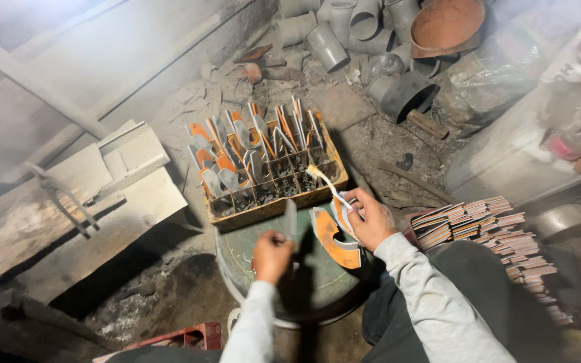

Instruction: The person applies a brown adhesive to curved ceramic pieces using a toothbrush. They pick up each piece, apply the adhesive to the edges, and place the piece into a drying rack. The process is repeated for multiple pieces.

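gripping a thin grey blade [291, 222] in closed left hand [272, 255] over round green drum top [263, 245], pinching toothbrush [324, 183] and orange-grey curved piece [331, 235] in right hand [370, 218], beside wooden crate [284, 202] holding similar pieces

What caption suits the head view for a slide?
Right hand holds toothbrush and orange-grey piece; left hand holds blade by crate.

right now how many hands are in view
2: the left hand grips a thin metal blade over the round green drum top; the right hand holds a toothbrush and an orange-and-white cutout piece.
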